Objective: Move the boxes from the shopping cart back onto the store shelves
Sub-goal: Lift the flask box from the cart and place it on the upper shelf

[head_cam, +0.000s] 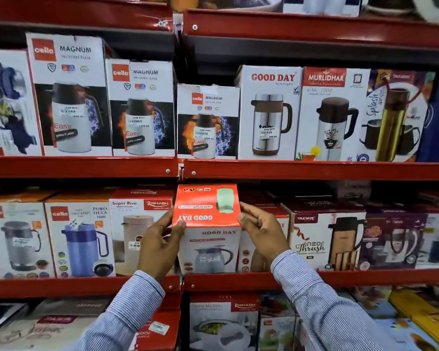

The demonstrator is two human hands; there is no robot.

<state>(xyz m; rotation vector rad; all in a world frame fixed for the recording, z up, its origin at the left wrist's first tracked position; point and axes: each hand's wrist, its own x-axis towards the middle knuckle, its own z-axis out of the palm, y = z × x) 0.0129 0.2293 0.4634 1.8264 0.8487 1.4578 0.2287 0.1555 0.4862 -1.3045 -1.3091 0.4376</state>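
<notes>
A Good Day box (208, 239) with a red top and a white front showing a grey jug sits on the middle red shelf (238, 281), between a Rishabh Super Riva box (137, 224) and another box. My left hand (160, 245) grips its left side with the thumb on the top's front edge. Fingers of my right hand (262, 230) press the right side at the top corner. Both sleeves are blue-striped. The shopping cart is out of view.
Flask boxes fill the shelf above: Cello Magnum (142, 107), Good Day (269, 112), Murlidhar (332, 115). Cello Puro Hexa (79, 239) and Neo Thrush (322, 239) boxes flank the held box's row. More boxes crowd the bottom shelf (223, 323).
</notes>
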